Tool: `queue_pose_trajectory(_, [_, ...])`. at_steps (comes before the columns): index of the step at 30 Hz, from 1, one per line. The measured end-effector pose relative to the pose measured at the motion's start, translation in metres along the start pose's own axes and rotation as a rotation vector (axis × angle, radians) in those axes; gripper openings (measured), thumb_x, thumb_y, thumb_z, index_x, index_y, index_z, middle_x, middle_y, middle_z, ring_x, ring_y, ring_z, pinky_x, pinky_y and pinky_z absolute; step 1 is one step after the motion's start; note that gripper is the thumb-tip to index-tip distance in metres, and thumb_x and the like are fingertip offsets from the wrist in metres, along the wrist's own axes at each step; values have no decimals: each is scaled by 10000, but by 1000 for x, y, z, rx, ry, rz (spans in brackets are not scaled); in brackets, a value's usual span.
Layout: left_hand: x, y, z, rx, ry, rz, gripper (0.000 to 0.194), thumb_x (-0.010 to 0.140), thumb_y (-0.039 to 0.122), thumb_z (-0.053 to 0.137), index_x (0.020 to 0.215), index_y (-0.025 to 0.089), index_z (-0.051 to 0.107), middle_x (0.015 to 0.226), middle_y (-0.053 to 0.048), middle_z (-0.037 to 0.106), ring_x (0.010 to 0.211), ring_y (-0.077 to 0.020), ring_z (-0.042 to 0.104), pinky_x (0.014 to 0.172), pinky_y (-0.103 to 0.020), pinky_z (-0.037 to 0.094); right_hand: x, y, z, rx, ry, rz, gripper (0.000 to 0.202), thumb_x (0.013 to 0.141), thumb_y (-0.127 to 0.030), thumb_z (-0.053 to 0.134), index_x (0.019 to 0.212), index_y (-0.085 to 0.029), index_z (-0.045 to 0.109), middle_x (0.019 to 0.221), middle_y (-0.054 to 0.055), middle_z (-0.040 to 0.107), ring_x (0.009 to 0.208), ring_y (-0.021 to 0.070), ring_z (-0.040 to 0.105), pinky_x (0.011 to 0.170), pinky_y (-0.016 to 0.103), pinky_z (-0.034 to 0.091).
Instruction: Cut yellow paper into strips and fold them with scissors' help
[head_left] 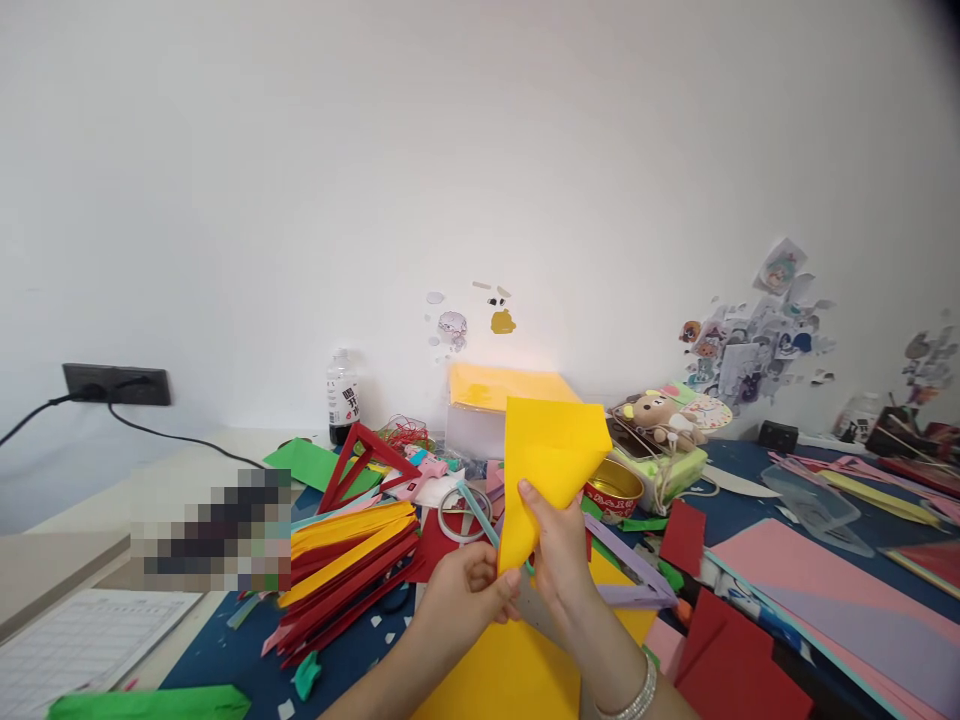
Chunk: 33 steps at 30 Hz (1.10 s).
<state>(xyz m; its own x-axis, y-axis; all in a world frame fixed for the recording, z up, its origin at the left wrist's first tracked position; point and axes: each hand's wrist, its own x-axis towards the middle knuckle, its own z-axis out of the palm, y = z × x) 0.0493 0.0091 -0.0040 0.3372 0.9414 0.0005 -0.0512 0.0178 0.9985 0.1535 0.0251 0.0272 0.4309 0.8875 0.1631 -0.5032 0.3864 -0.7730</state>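
A folded piece of yellow paper (553, 435) stands upright in front of me, held above the cluttered table. My left hand (466, 592) is closed, with thumb and fingers pinching the paper's lower left corner. Around its lower right side wraps my right hand (559, 550), its thumb pressed flat on the paper's face and a beaded bracelet on the wrist. A small teal bit shows between the hands, too hidden to name. Beneath them lies a yellow sheet (510, 670), partly covered by my forearms.
Bundled red and yellow paper strips (352, 570) lie to the left, near a red triangular frame (356, 470) and a roll of tape (463, 512). A red tin (613, 490) sits behind my right hand. Pink sheets (825, 580) and red paper (731, 660) are on the right. A bottle (343, 395) stands behind.
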Motion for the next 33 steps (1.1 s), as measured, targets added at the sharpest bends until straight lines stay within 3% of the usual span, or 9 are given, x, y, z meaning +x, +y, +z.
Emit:
queue_pose_trajectory(8, [2,1,-5,-37,31,27,533,448,643,650,589,173,442,478,32,614,428,-142,614,437,-228,450,-5,-1,1,19,-236,69,472,620,-246,732,1052,-159,561,837,53,659,704,170,604,600,278,490])
queue_pose_trajectory(14, [0,-1,0,-28,3,18,513,472,635,640,579,173,444,502,19,628,444,-145,621,451,-229,454,-1,1,-1,-6,-124,56,467,582,-217,750,1010,-145,577,797,45,664,656,166,602,560,276,489])
queue_pose_trajectory(27, [2,-3,-2,-66,-68,-80,507,395,532,739,607,159,467,523,28,624,487,-143,641,484,-218,471,-2,0,0,10,-64,50,433,550,-202,755,945,-143,588,786,43,682,658,170,620,575,275,503])
queue_pose_trajectory(33, [3,-7,-2,-18,-95,-51,460,523,560,657,652,175,442,538,29,625,351,-133,589,337,-206,408,-1,2,1,35,-37,59,440,528,-194,761,929,-139,588,792,50,683,661,179,626,565,281,512])
